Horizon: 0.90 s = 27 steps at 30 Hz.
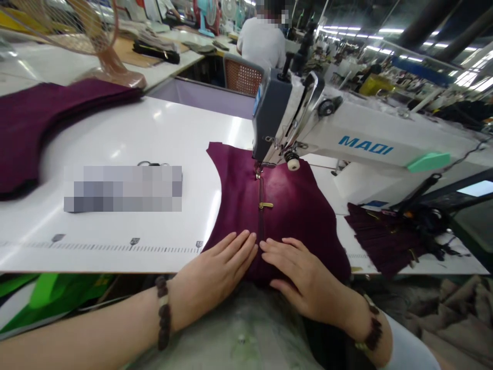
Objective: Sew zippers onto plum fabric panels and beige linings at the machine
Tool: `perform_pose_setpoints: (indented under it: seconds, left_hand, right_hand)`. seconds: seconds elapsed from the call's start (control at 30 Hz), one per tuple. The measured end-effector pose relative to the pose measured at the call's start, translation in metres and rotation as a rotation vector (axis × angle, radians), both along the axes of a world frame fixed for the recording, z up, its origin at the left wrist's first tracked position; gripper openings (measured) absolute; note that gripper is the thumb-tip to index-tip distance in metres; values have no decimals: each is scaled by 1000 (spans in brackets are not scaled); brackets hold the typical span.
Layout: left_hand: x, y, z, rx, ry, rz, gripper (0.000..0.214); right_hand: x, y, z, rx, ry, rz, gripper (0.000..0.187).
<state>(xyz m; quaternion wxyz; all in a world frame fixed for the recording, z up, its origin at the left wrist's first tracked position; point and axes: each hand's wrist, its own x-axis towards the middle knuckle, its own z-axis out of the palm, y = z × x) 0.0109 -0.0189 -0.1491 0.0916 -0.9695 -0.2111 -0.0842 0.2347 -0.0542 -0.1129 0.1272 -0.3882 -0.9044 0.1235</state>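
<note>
A piece of dark purple fabric [296,205] lies on the white sewing table [134,139] under the head of a white sewing machine [346,136]. A zipper with a gold pull [265,205] runs down its middle, up to the presser foot [257,172]. My left hand [215,270] lies flat on the fabric just left of the zipper, fingers stretched out. My right hand [304,277] lies flat just right of the zipper, fingers also out. Both hands press the near edge of the fabric and hold nothing. Each wrist wears a dark bead bracelet.
A stack of purple fabric [34,123] sits at the far left. More purple pieces with zippers [385,236] lie to the right of the machine. A fan [96,36] stands at the back left. Another person [264,38] sits ahead, facing away. A ruler scale [115,246] is printed along the table's near edge.
</note>
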Motion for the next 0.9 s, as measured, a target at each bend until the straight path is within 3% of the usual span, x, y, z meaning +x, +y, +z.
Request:
perform_pose_setpoints:
  seconds: [0.13, 0.23, 0.3, 0.5, 0.67, 0.9]
  left_hand:
    - [4, 19, 22, -200, -32, -32, 60]
    - [8, 38, 37, -301, -24, -27, 55]
    - [11, 49, 39, -312, -41, -32, 65]
    - [15, 62, 29, -283, -41, 6, 106]
    - [20, 66, 24, -198, -47, 12, 90]
    - [29, 68, 27, -251, -5, 65, 92]
  right_hand:
    - [-1, 25, 9, -167, 139, -137, 35]
    - [-7, 45, 5, -169, 208, -334, 45]
    - [-12, 54, 0, -135, 183, -386, 46]
    - [-16, 63, -7, 55, -73, -387, 37]
    - [-6, 64, -15, 170, -119, -275, 37]
    - [2, 66, -17, 147, -148, -211, 40]
